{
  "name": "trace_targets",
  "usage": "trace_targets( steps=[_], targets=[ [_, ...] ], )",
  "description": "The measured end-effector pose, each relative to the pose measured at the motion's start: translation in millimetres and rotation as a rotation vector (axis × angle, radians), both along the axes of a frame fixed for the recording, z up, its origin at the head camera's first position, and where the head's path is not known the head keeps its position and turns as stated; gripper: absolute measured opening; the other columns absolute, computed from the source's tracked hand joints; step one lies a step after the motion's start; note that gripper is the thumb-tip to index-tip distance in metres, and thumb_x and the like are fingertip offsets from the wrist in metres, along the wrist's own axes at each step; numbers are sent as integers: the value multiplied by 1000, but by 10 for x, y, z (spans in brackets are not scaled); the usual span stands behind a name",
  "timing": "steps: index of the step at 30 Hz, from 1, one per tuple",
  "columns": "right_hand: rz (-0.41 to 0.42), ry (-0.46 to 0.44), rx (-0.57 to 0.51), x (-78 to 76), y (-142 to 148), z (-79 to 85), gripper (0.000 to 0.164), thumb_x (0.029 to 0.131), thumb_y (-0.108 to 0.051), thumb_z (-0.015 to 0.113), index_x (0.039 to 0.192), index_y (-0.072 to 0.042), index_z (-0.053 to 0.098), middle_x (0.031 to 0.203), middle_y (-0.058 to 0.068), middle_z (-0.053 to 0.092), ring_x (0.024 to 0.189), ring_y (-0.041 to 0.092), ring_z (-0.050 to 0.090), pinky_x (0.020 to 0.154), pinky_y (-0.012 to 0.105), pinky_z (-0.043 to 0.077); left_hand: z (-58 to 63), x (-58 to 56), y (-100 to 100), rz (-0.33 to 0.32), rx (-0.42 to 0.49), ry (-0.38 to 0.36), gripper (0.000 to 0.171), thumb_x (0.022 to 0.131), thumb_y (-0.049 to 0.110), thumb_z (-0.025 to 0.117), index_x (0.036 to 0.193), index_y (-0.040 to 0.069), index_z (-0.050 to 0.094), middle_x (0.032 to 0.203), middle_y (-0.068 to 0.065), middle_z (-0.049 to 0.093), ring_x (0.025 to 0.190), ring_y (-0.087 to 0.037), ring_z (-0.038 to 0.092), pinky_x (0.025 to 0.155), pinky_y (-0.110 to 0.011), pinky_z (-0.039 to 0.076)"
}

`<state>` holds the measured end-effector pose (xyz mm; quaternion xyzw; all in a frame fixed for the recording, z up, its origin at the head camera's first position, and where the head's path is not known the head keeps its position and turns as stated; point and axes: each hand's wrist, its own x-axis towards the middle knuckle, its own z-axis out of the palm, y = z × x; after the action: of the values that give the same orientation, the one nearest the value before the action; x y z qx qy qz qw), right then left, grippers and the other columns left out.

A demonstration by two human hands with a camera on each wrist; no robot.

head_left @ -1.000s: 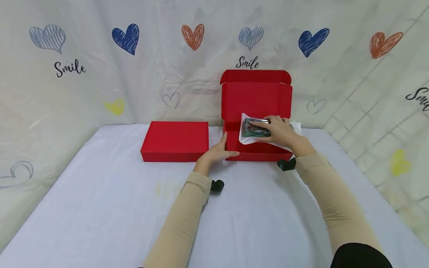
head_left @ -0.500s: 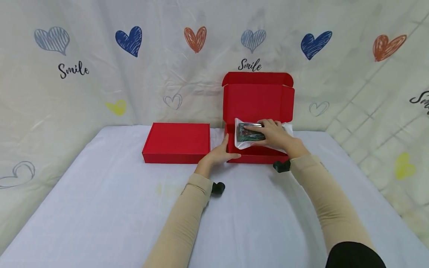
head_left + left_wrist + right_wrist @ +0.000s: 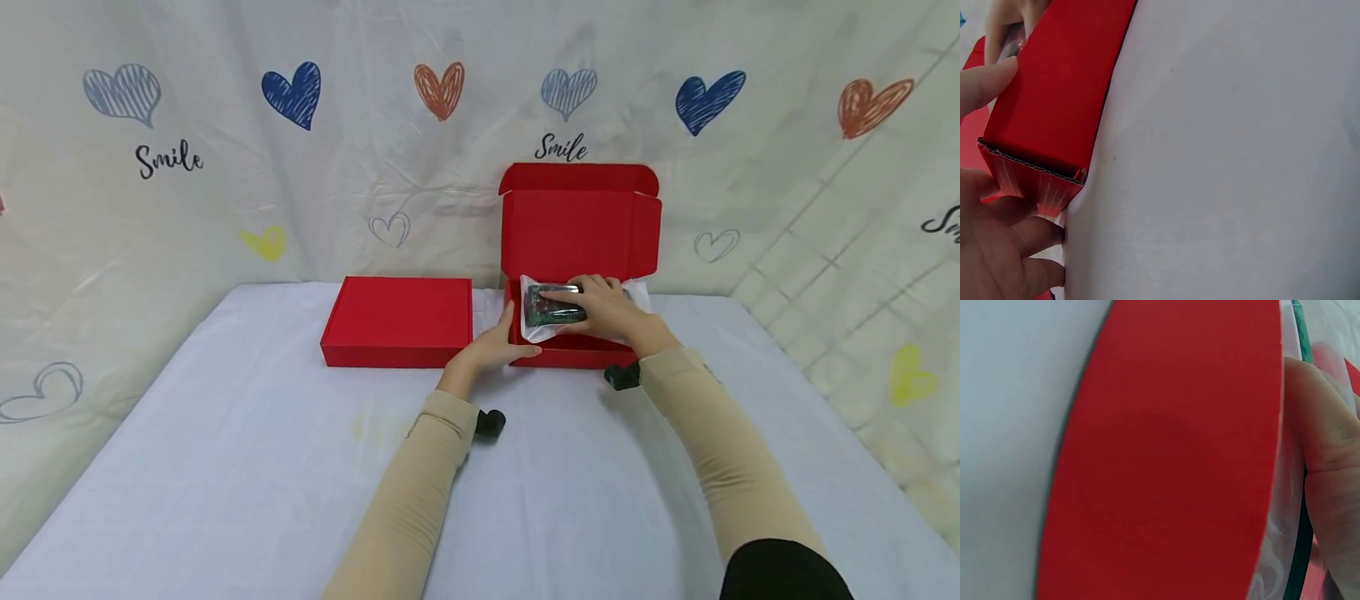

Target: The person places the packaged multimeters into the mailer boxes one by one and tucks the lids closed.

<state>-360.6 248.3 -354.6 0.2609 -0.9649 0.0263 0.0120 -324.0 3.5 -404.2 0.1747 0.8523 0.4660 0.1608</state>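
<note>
An open red cardboard box (image 3: 579, 235) stands at the back with its lid raised against the backdrop. My right hand (image 3: 603, 307) grips a clear plastic-wrapped package (image 3: 551, 308) with a dark green item inside, low within the box. The right wrist view shows the thumb (image 3: 1329, 450) against the package, just behind the box's front wall (image 3: 1160, 456). My left hand (image 3: 491, 348) spreads around the box's front left corner, fingers along the outer side. In the left wrist view, its thumb (image 3: 988, 84) lies at the top edge of the front wall (image 3: 1060, 87).
A closed red box (image 3: 408, 312) sits just left of the open one, close to my left hand. Both rest on a white cloth-covered table (image 3: 225, 467). A white backdrop (image 3: 330, 192) with printed hearts rises behind them.
My right hand has moved left and down, bringing the wrapped package lower into the open box. My left hand has stayed at the box's corner. The head view has shifted slightly.
</note>
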Motion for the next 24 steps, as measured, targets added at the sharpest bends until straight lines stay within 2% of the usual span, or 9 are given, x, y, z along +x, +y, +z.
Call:
trace_targets(
  steps=[12, 24],
  targets=[
    [58, 15, -7, -64, -38, -51, 82, 84, -40, 85, 156, -29, 46, 145, 24, 44, 133, 41, 39, 109, 64, 30, 17, 6, -5, -11, -7, 10, 105, 94, 43, 68, 166, 19, -5, 170, -9, 15, 148, -33, 30, 116, -54, 34],
    [69, 12, 11, -50, -81, -105, 81, 84, -40, 84, 155, -28, 47, 143, 23, 46, 132, 40, 40, 108, 64, 30, -12, -4, 6, -20, -11, 16, 106, 93, 43, 69, 166, 21, -5, 168, -10, 20, 143, -32, 35, 111, -52, 41]
  ],
)
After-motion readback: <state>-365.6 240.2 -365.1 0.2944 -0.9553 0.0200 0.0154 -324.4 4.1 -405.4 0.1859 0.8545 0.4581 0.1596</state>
